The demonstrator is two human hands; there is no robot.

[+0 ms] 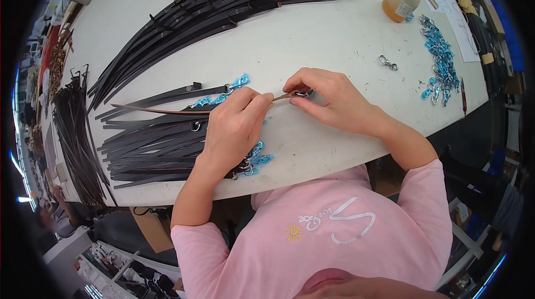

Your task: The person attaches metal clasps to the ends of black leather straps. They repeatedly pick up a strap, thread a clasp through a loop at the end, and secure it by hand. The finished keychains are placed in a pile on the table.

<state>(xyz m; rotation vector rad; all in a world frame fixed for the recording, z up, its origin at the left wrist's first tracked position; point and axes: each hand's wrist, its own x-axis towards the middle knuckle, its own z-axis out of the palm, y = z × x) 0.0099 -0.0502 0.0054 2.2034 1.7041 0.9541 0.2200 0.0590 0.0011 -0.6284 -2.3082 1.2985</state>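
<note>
Both my hands hold one narrow leather strap (167, 111), dark on its face with a brown edge, just above the white table. My left hand (235, 123) pinches it between thumb and fingers, and the long tail runs off to the left. At the other end my right hand (334, 98) grips the strap's short end, where a small metal fitting (304, 93) shows between thumb and forefinger. Below and left of my left hand lies a pile of black straps (150, 151). Several of these carry metal clasps in blue wrap (259, 157) at their right ends.
A larger row of black straps (223, 9) spans the back. Thin dark strips (78, 137) hang together at the left edge. Toward the right are a loose metal clasp (388, 63), a heap of blue-wrapped clasps (440, 57), and a spouted bottle of amber liquid (401, 4).
</note>
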